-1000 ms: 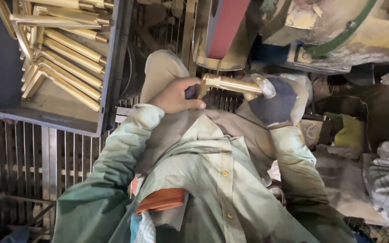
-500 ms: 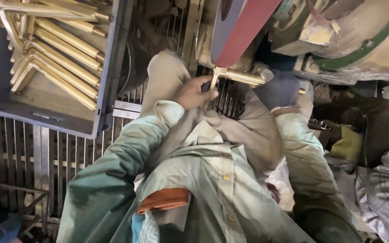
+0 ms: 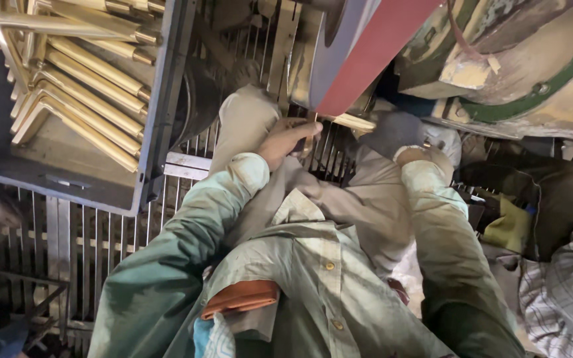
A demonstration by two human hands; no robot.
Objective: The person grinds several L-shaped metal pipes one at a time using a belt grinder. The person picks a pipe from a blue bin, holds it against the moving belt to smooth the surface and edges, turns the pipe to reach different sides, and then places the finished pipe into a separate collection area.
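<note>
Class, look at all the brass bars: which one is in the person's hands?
The brass bar under the red belt, gripped by left hand and gloved right hand; the others lie in the tray.

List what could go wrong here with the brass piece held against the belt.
The bare left hand grips the brass piece right beside the red sanding belt; a slip could abrade the fingers. The right hand wears a dark glove that could possibly snag. The loose shirt cuff sits near the belt too.
</note>
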